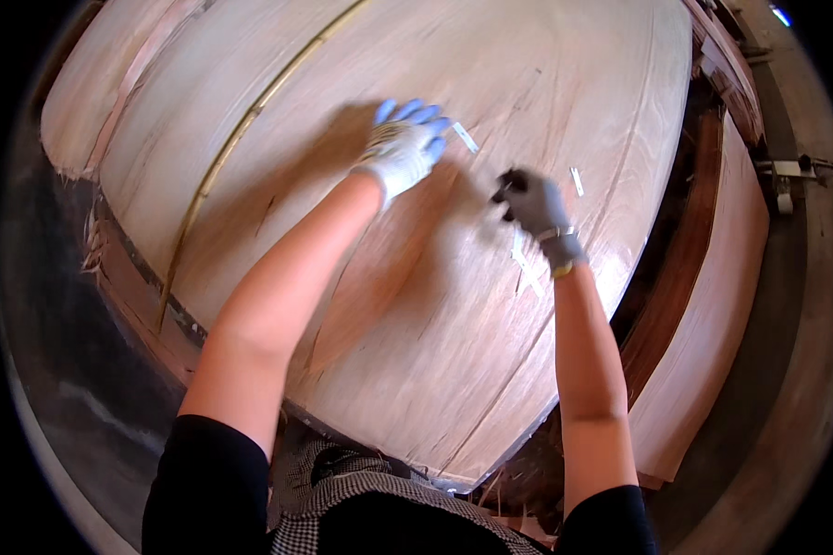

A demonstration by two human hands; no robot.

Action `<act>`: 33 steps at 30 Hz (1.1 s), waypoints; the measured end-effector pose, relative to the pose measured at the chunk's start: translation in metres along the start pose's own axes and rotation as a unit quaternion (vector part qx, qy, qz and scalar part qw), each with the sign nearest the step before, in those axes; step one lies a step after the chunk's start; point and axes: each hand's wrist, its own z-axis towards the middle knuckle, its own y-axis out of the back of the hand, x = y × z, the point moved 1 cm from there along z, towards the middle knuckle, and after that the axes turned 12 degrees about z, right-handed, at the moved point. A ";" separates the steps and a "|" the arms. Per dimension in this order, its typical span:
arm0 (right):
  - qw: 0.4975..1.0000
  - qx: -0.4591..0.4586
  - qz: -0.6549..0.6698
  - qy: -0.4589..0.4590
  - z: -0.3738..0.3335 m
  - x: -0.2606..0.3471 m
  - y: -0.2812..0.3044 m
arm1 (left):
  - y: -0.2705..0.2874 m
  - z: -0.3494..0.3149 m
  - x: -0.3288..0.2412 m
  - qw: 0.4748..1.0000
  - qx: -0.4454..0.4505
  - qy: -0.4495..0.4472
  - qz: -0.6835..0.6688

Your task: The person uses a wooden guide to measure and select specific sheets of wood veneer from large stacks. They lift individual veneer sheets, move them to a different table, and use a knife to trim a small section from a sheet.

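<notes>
Left hand (403,148), in a white knit glove with blue fingertips, lies flat, grip open, on the smooth pale veneer sheet (491,351); dark-gloved right hand (535,205) pinches thin white tape strip (525,264), grip closed

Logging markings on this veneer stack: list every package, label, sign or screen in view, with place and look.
No packages, signs or screens.
White tape strip: on the top veneer sheet, by the left hand fingertips; short, narrow.
White tape strip: right of the right hand; short, narrow.
White tape strips: below the right wrist; crossing.
</notes>
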 end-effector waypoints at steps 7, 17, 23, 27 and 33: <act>0.985 0.108 0.029 -0.133 -0.052 -0.009 -0.125 | 0.036 -0.156 -0.003 0.992 -0.048 0.114 0.022; 0.989 0.029 0.001 -0.144 -0.103 -0.026 -0.099 | 0.033 -0.181 -0.049 0.999 -0.018 -0.030 -0.016; 0.927 -0.145 -0.336 0.084 -0.128 -0.050 -0.084 | 0.017 -0.185 -0.072 0.986 0.022 -0.119 0.119; 0.995 -0.023 0.002 -0.095 -0.187 -0.014 -0.133 | 0.079 -0.212 0.002 0.999 -0.033 -0.009 0.013; 0.972 0.036 0.105 -0.205 -0.267 -0.028 -0.249 | 0.103 -0.368 0.006 0.993 0.001 0.115 0.005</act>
